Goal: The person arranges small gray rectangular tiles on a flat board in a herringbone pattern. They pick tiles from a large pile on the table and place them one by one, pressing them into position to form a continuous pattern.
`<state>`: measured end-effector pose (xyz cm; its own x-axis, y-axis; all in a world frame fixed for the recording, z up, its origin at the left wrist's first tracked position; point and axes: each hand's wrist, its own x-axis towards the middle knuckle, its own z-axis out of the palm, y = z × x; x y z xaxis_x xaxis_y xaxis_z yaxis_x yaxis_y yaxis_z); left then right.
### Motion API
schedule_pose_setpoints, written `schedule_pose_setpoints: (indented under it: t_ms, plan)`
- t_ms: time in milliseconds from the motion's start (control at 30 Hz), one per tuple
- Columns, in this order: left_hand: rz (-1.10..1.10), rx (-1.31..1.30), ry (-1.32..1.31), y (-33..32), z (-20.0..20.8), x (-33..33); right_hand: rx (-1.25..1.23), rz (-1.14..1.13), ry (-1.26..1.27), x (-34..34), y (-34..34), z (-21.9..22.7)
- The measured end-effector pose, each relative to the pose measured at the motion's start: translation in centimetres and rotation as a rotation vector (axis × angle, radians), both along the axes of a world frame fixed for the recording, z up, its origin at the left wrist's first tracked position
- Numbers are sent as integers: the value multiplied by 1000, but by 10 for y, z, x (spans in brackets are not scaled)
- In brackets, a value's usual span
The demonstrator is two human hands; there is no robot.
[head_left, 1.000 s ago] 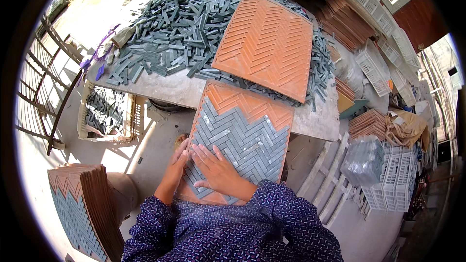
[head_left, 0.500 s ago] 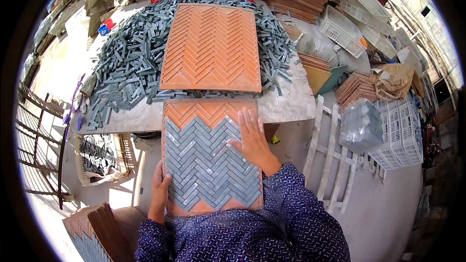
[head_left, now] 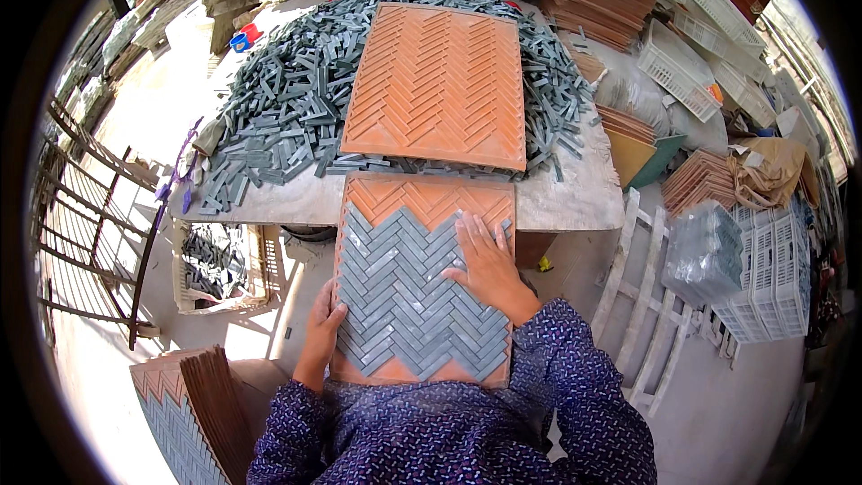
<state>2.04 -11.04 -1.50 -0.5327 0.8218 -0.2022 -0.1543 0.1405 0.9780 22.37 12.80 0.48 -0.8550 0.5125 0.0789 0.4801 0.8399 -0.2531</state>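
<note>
Lying flat on the near orange tray [head_left: 431, 189], the right hand [head_left: 489, 271] I follow from afar presses its right side, fingers slightly spread and thumb out to the left over the grey tiles [head_left: 395, 305]. I see the left hand [head_left: 319, 328] at the tray's left edge, thumb against the border; I cannot tell whether its fingers pinch from beneath. The tray sits close before the person's body, its herringbone tiles leaving orange zigzags at the far and near ends. Just beyond, I have a second orange tray [head_left: 435, 81] on a heap of grey pieces [head_left: 269, 117] over the table [head_left: 570, 202]. Near left stands a stack of trays [head_left: 215, 409].
</note>
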Motion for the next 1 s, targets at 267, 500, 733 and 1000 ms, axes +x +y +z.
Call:
schedule_pose_setpoints:
  t_ms: [267,500,733,1000]
  plan:
    - [12,-50,44,-2,-6,1,-28,239,-1,2,-58,0]
    - [49,-20,-22,-2,-17,-1,-65,333,1,18,-90,12]
    - [124,-1,5,-6,-21,-4,-112,278,63,30,-95,14]
    - [-51,-302,122,-58,-7,12,-283,-397,541,113,-83,-4]
